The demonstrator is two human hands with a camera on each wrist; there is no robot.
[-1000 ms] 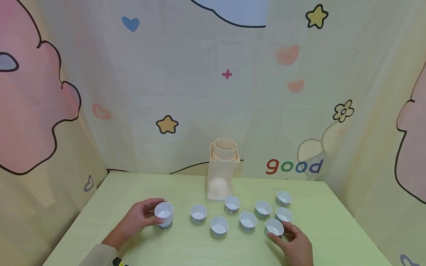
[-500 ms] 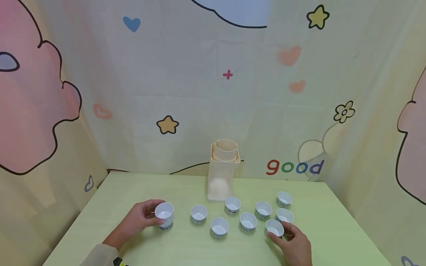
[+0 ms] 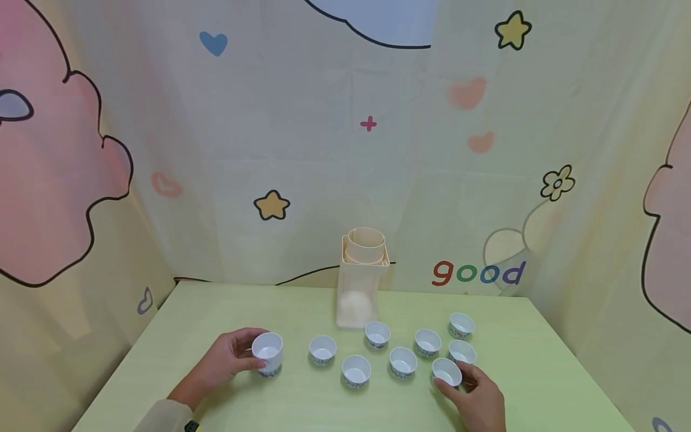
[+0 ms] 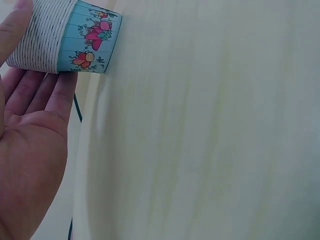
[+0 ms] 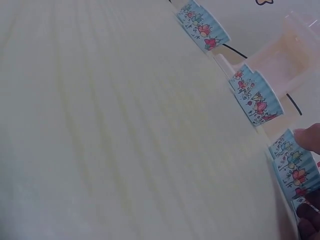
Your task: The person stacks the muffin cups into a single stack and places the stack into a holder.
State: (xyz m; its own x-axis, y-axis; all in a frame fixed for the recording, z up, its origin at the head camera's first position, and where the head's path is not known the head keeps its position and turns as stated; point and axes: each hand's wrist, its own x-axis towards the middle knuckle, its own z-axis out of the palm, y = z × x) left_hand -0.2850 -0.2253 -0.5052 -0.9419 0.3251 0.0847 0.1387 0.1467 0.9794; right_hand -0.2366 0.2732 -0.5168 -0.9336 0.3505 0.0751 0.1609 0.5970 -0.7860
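Note:
On the left of the head view, my left hand (image 3: 229, 358) grips a tall stack of nested baking cups (image 3: 270, 350), thumb on the near side and fingers behind. The left wrist view shows the stack's many white rims and the light blue, fruit-printed wall of its bottom cup (image 4: 91, 39). At the right, my right hand (image 3: 479, 397) holds a single baking cup (image 3: 447, 373) between thumb and fingers, at the front of the right-hand group. In the right wrist view that cup (image 5: 294, 167) stands close to the tabletop, its far side hidden by the fingers.
Several more single baking cups (image 3: 356, 371) stand upright and spread between and beyond my hands. One cup (image 3: 462, 352) is right behind the held one. A cream plastic holder (image 3: 358, 300) with a round tube on top stands at the back, before the printed curtain (image 3: 313, 120).

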